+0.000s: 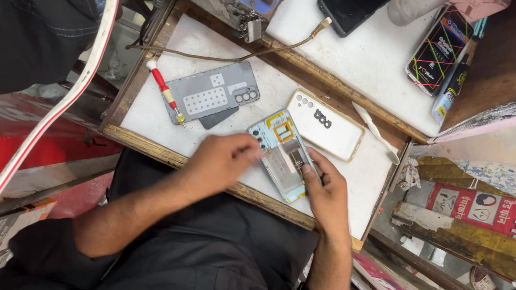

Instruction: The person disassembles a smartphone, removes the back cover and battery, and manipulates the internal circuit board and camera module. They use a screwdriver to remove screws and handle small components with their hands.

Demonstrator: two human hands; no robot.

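Opened phone (283, 155), long axis diagonal, camera end up-left, gripped by fingers of left hand (220, 160) and right hand (326, 193).

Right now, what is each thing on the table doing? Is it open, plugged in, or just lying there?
Opened phone: back off, insides showing, held by both hands.
Grey back cover: removed, lying flat.
Screwdriver: lying loose.
White phone case: empty.
Black phone: screen dark, cable plugged in.
Left hand: gripping.
Right hand: gripping.

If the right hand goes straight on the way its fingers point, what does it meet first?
The right hand already touches the opened phone. Its fingers point up and left, so past that it would probably meet the grey back cover.
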